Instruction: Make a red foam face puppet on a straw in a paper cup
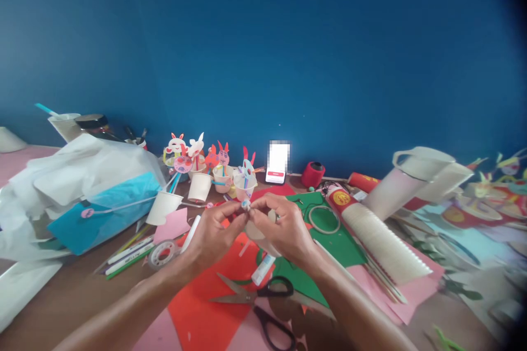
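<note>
My left hand point(216, 225) and my right hand point(286, 222) meet over the middle of the table. Between their closed fingertips is a small white and blue piece point(246, 204), too small to name. Part of a pale round thing point(257, 233) shows just under the hands; whether a finger holds it I cannot tell. Below them lie red paper point(214, 307), a small white tube point(263, 270) and black-handled scissors point(242, 297) with spread blades. Green paper point(304, 279) extends under my right forearm.
Paper cups point(200, 186) with animal-face cutouts line the wall beside a lit phone point(277, 163). A tape roll point(162, 254), pens point(129, 252) and a plastic bag point(90, 175) are leftward. Rightward are a stack of white cups point(387, 241), a jug point(405, 178) and a ring point(324, 220).
</note>
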`<state>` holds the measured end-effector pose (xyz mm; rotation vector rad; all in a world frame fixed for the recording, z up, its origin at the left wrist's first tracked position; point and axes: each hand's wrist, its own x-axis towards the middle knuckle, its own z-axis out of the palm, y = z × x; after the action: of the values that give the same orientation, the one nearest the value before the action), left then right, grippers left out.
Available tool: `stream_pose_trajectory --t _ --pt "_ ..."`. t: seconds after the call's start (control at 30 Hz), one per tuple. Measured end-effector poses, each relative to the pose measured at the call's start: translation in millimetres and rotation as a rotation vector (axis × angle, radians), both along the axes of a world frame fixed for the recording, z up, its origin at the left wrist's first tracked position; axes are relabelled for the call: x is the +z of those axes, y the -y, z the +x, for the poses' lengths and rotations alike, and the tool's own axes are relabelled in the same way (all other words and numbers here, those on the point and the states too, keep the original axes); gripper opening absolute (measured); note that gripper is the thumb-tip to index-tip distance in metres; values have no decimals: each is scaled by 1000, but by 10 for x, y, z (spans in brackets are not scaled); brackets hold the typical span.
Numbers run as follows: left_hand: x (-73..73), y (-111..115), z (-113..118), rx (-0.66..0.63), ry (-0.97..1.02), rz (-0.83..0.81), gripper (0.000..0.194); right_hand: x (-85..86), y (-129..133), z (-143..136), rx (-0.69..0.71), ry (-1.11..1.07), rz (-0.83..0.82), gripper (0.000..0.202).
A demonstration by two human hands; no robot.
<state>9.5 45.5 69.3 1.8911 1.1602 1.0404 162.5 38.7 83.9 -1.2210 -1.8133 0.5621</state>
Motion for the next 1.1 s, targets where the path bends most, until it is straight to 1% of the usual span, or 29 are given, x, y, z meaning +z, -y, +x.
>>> stream_pose_trajectory --t 0.1,0.2,0.33,0.53,0.7,0.83,1.1 --pt "-21 -5 -30 -19 30 -56 24 23 17 4 2 -4 -16 11" --pt "-34 -15 -57 -35 56 -84 25 27 20 17 38 -13 -13 14" --pt "-20 -19 -63 -37 65 -63 24 1 3 19 58 -56 -5 13" --pt "58 29 -58 -29 28 -23 24 -13 -4 -19 32 -135 22 10" --pt "96 46 -82 -66 4 8 22 7 32 -38 9 -124 15 8" --pt "105 51 -97 -71 -23 32 22 15 48 -30 -11 -90 8 6" --pt "116 53 -124 -68 -39 -14 27 46 80 -25 -2 -24 47 7"
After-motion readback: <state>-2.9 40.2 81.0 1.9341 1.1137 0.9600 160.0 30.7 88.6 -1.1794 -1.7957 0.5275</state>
